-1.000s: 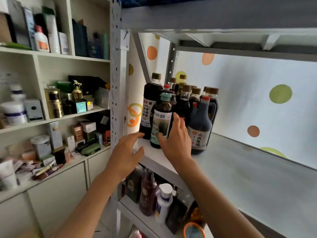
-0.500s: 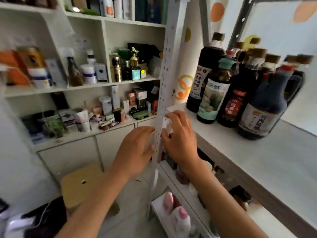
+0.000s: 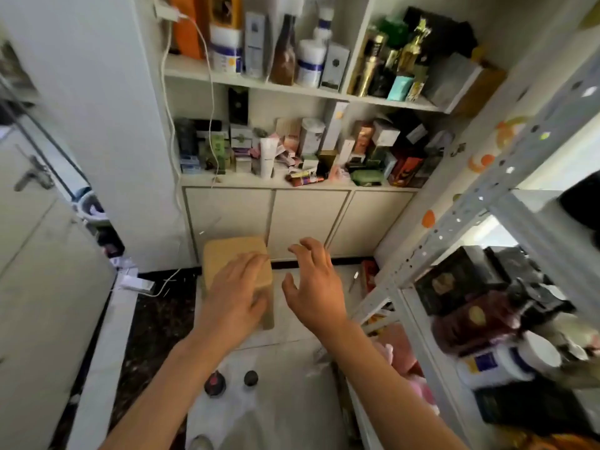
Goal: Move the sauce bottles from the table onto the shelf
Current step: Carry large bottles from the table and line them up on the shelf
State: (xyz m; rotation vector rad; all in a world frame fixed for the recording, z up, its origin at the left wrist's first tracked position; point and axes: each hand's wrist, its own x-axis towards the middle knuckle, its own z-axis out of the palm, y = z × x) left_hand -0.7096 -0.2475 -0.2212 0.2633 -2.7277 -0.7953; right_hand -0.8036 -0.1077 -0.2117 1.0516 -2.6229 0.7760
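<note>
Both of my hands hang empty in mid-air over the floor. My left hand (image 3: 235, 292) has its fingers loosely spread above a tan wooden stool (image 3: 227, 254). My right hand (image 3: 316, 287) is beside it, fingers apart and curled. Two dark sauce bottle tops (image 3: 215, 383) (image 3: 251, 378) stand low in the view on a white table surface (image 3: 279, 401) under my forearms. The grey metal shelf frame (image 3: 480, 203) runs up the right side. The shelf level with the placed sauce bottles is almost out of view at the right edge.
A white cabinet (image 3: 305, 216) with crowded open shelves of boxes and cosmetic bottles fills the back. A charger cable (image 3: 207, 108) hangs down its left part. A white door (image 3: 35, 241) stands at the left. Lower shelf levels at the right hold dark jars and bottles (image 3: 480, 306).
My view has swung down and to the left, away from the shelf. Both hands have come off the shelf edge and dropped toward the stool and table. The placed bottles have left the view.
</note>
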